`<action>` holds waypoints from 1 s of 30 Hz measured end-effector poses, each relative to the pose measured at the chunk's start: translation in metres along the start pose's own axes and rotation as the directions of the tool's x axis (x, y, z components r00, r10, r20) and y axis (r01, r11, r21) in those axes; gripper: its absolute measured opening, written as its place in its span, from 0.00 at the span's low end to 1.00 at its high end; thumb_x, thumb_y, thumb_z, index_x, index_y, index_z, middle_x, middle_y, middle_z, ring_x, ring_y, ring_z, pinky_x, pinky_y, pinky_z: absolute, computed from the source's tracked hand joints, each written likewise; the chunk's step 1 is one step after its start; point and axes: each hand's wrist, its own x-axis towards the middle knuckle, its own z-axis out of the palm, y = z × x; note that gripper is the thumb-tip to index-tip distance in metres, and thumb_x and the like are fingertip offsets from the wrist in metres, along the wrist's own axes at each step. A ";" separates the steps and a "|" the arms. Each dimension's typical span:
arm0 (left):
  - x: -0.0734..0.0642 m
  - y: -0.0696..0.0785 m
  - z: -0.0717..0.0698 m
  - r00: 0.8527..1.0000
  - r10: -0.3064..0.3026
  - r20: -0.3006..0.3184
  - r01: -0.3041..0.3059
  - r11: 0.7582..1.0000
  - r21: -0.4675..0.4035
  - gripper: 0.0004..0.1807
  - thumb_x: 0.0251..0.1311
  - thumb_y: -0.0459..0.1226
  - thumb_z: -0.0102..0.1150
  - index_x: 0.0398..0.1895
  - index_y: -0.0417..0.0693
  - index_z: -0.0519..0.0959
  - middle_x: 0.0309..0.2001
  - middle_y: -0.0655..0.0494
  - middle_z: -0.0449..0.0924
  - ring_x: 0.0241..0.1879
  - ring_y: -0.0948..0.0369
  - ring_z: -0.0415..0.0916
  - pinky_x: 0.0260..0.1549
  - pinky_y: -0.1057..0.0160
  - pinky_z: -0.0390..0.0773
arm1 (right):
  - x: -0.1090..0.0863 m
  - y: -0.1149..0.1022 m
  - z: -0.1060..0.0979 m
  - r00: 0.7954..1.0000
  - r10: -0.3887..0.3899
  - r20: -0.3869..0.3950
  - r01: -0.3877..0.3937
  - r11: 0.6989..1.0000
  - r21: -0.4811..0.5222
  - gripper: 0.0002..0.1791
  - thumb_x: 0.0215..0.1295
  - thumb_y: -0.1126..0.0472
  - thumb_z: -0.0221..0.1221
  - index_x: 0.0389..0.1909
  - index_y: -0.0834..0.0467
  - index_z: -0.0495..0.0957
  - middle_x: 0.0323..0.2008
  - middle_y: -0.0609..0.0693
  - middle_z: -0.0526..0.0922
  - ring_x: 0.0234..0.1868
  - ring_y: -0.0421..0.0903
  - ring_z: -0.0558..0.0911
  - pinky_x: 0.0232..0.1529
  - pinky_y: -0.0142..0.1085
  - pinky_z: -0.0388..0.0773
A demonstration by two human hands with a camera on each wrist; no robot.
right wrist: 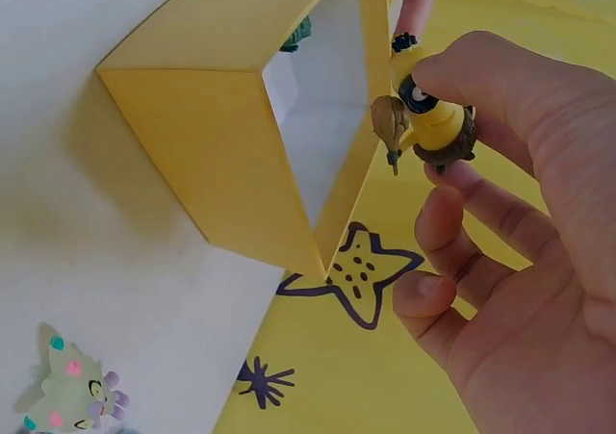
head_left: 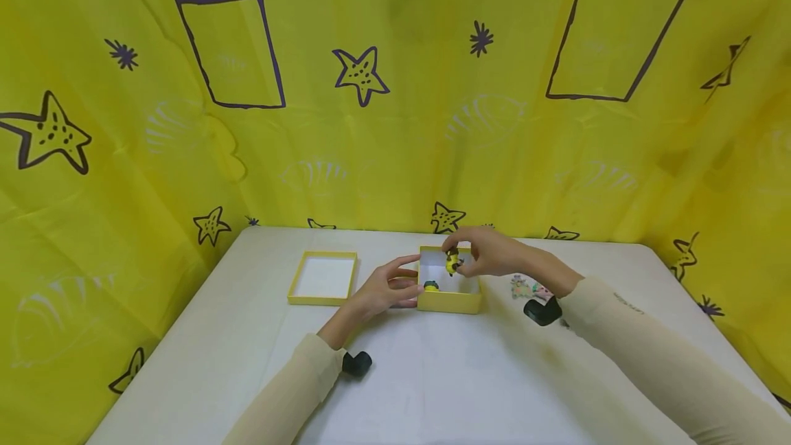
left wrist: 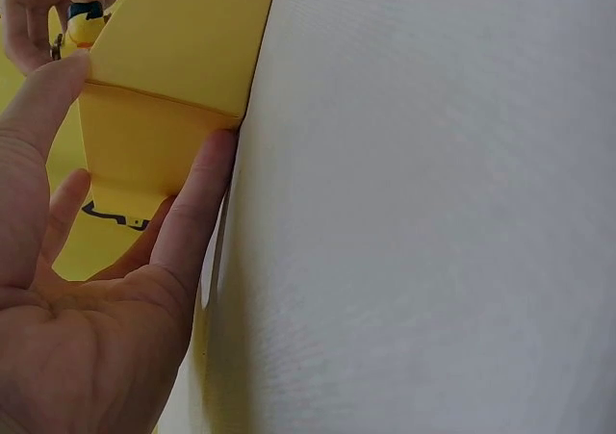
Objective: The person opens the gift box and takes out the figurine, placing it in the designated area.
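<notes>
Between thumb and fingers my right hand [head_left: 494,253] pinches a small yellow Minion figurine [right wrist: 438,121] over the open yellow box [head_left: 450,303]. The figurine has a black-banded goggle eye, a brown skirt and a brown club-like piece, and is tilted in the head view. My left hand [head_left: 380,292] touches the box's left side, its thumb [left wrist: 67,78] at the rim and a finger low along the wall. Inside the box, near the front left corner, sits another yellow figurine [head_left: 431,286] with a dark green top; its lower part is hidden.
Left of the box lies its yellow-edged lid [head_left: 318,300], white inside up. On the right, partly behind my right wrist, are a pale spotted figurine [head_left: 521,287] and a pink one [head_left: 542,291]. A yellow patterned curtain [head_left: 402,143] hangs behind the white table [head_left: 395,390].
</notes>
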 end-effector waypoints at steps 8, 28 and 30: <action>0.000 0.000 0.000 1.000 0.018 0.016 -0.018 1.000 -0.006 0.40 0.66 0.34 0.68 0.79 0.56 0.63 0.69 0.39 0.68 0.62 0.49 0.74 0.48 0.53 0.87 | -0.010 -0.001 -0.008 0.998 -0.031 -0.053 0.031 1.000 -0.005 0.22 0.60 0.67 0.69 0.56 0.61 0.81 0.53 0.53 0.82 0.25 0.41 0.71 0.27 0.32 0.74; -0.001 0.000 0.000 1.000 0.009 0.010 -0.010 1.000 0.018 0.39 0.67 0.35 0.68 0.79 0.57 0.64 0.69 0.41 0.68 0.63 0.48 0.73 0.49 0.54 0.86 | -0.046 0.009 -0.021 0.997 0.002 -0.075 -0.003 1.000 -0.013 0.22 0.61 0.68 0.69 0.57 0.59 0.80 0.56 0.53 0.81 0.26 0.41 0.72 0.27 0.32 0.74; -0.001 0.000 0.000 1.000 0.010 0.009 -0.010 1.000 0.023 0.39 0.67 0.35 0.68 0.79 0.57 0.64 0.69 0.41 0.68 0.64 0.48 0.73 0.49 0.54 0.86 | -0.050 0.010 -0.022 0.997 0.007 -0.078 -0.008 1.000 -0.012 0.22 0.61 0.68 0.69 0.57 0.58 0.80 0.57 0.54 0.80 0.26 0.41 0.72 0.27 0.32 0.73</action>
